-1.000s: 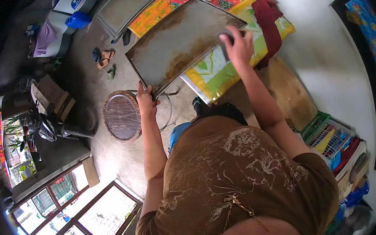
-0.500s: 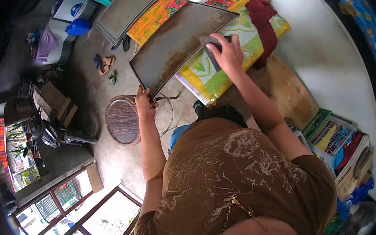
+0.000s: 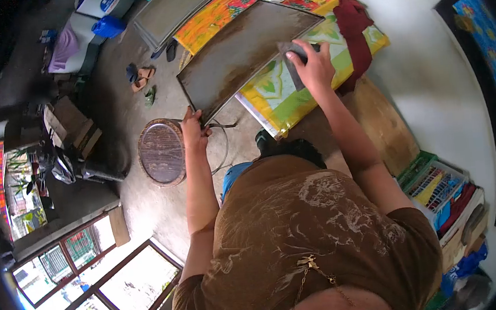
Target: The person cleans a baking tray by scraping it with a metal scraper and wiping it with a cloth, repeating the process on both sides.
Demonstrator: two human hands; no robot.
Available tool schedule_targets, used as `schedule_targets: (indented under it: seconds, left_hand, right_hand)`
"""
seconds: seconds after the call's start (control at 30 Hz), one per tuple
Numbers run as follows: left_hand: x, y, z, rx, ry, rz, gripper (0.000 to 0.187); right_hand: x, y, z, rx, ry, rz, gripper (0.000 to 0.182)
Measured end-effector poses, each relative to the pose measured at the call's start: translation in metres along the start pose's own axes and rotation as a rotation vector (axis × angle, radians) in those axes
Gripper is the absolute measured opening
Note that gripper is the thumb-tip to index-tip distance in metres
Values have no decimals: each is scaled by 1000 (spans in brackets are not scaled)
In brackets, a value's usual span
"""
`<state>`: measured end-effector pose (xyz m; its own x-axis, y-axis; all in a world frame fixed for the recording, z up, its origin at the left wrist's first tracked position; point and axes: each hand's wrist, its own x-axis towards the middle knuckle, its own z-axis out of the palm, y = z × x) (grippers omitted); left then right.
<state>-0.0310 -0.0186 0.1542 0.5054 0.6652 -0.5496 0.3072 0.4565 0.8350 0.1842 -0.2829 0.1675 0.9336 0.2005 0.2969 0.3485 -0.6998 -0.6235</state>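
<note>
A rust-stained grey metal tray (image 3: 239, 52) with a thin raised rim is held tilted in front of me. My left hand (image 3: 194, 127) grips its near left corner, fingers wrapped round the edge. Off the tray's near right side, my right hand (image 3: 313, 66) is closed on a dark grey flat piece (image 3: 292, 71) with a black part under the fingers. Brown rust runs along the tray's edges, over a smoother grey middle. Below the right hand lies a yellow, green and white patterned cover (image 3: 279, 102).
A round brown stool (image 3: 162, 152) stands left of my left hand. More flat metal trays (image 3: 179, 10) are stacked at the back, beside sandals (image 3: 142, 78) on the floor. A maroon cloth (image 3: 355, 33) hangs over the patterned cover. At right sits a crate of items (image 3: 436, 183).
The right hand and its dark grey piece have shifted slightly right in view, away from the tray's edge. The left hand keeps its grip on the corner; the whole view has shifted a little.
</note>
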Motion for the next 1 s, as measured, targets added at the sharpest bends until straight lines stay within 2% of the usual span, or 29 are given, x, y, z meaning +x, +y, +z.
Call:
schedule_targets:
  seconds: [0.2,0.27,0.37,0.4,0.47,0.53,0.6,0.7,0.73,0.87,0.97,1.0]
  left_hand:
    - [-13,5,11,-39,36,-14,32]
    - [-10,1,7,-56,5,-14,36]
    - [-3,-7,2,-50,18,-28,45]
    - [-4,-9,3,-42,32,-37,49]
    - [-12,-15,10,17,70,-41,56]
    - [0,-39,3,88,23,-12,62]
    - [5,-56,2,161,37,-18,61]
    - [8,-66,5,255,59,-16,63]
    - [15,-74,2,258,53,-6,64]
    - [27,-97,-1,303,46,11,66]
    - [30,-109,-1,344,6,-18,74]
    - [32,-116,-2,371,-2,-21,74]
  right_hand:
    - [-57,-55,25,125,-83,-377,34]
    - [-70,-65,30,108,-68,-531,32]
    - [-64,-48,32,74,-42,-505,33]
    - [-55,-31,30,28,-22,-432,33]
    - [-36,4,15,-104,15,-118,34]
    - [-15,61,9,-43,206,63,40]
    - [3,108,-2,-86,177,312,41]
    - [26,160,-6,-92,213,368,45]
    - [35,156,-17,-50,163,379,50]
    - [84,189,-6,52,268,355,50]
    - [116,189,20,445,270,461,48]
    - [131,226,50,478,283,377,48]
